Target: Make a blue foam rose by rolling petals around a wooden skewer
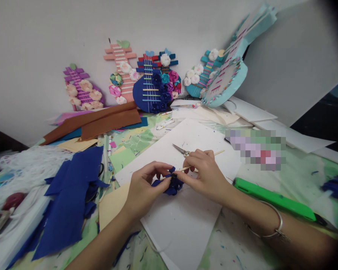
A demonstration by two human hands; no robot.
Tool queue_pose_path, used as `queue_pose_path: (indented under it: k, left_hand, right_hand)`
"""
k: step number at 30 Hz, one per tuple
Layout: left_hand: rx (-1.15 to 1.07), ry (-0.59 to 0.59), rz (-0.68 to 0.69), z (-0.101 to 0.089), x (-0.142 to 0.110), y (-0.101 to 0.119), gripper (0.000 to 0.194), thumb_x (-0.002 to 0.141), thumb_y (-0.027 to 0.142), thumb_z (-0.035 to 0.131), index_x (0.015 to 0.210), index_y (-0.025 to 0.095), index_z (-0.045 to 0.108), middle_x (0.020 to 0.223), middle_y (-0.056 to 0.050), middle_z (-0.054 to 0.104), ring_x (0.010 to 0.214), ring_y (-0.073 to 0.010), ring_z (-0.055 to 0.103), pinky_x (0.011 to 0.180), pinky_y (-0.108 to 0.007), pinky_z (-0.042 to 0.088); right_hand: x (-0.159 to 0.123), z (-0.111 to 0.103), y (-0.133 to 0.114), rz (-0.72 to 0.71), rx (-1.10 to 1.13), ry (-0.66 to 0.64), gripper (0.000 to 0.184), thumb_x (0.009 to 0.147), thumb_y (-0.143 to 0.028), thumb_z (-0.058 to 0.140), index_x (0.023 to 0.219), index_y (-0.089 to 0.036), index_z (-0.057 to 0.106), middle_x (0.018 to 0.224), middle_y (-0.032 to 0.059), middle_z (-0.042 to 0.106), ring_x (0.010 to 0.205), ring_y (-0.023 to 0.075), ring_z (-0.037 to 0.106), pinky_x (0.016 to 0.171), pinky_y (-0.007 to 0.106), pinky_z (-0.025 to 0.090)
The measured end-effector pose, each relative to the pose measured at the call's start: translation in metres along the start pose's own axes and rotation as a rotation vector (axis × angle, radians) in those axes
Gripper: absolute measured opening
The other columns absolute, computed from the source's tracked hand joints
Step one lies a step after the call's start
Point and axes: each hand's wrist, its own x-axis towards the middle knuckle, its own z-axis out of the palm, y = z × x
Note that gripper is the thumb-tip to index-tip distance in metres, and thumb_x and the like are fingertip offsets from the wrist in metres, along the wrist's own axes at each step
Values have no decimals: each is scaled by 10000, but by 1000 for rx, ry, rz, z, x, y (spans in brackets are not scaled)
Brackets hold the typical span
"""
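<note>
My left hand point(143, 187) pinches a crumpled dark blue flower-like piece point(173, 188), perhaps crepe paper or fabric, above the white sheets. My right hand point(205, 169) is closed on a thin wooden stick point(220, 153). The stick slants down to the left into the blue piece, where both hands' fingertips come close together. A small dark spot shows at the blue piece's top; I cannot make out what it is. Partly behind my right hand, small scissors point(181, 149) lie on the white paper point(183, 228). Fingers hide part of the stick and the blue piece.
Blue sheets point(70, 198) and white cord point(25, 161) lie at left, brown sheets point(109, 122) behind. Several decorated guitar shapes, one dark blue point(142, 92), lean against the wall. A green box cutter point(275, 198) lies by my right forearm, near a blurred-out item point(256, 148).
</note>
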Motion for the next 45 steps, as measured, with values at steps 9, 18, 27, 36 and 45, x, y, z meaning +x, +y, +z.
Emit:
queue_pose_path:
  k: [9, 18, 27, 36, 45]
  left_hand:
    - [11, -54, 50, -3, -1, -3, 206, 745, 178, 661, 950, 192, 645, 831, -39, 633, 792, -164, 575, 745, -302, 457]
    - [76, -32, 105, -4, -1, 1, 118, 745, 177, 666, 863, 183, 658, 807, -41, 655, 782, -165, 602, 736, -294, 464]
    - [24, 30, 66, -3, 0, 2, 145, 707, 160, 695, 846, 174, 657, 789, -26, 663, 768, -142, 604, 742, -259, 479]
    - [38, -28, 28, -3, 0, 5, 163, 697, 118, 672, 849, 176, 655, 774, -26, 665, 765, -152, 617, 749, -270, 487]
    - [0, -114, -62, -5, 5, 1, 201, 673, 179, 714, 862, 164, 648, 749, -40, 700, 729, -169, 659, 709, -274, 485]
  right_hand:
    - [1, -1, 1, -13, 46, 8, 255, 776, -392, 630, 686, -163, 564, 733, 7, 587, 779, 161, 505, 743, 319, 222]
    - [1, -2, 6, -116, 32, 92, 256, 793, -411, 615, 714, -175, 556, 742, 13, 579, 781, 165, 496, 759, 323, 225]
    - [-3, 3, 6, -278, 5, 60, 106, 879, -247, 502, 940, -182, 560, 887, 36, 600, 859, 162, 522, 815, 342, 236]
    - [-1, 2, 3, -377, -28, -96, 160, 869, -125, 427, 933, -157, 571, 902, 67, 592, 814, 156, 514, 745, 312, 311]
    - [1, -5, 5, -265, 100, -321, 77, 813, -107, 499, 825, -167, 544, 822, 32, 563, 754, 134, 514, 669, 258, 374]
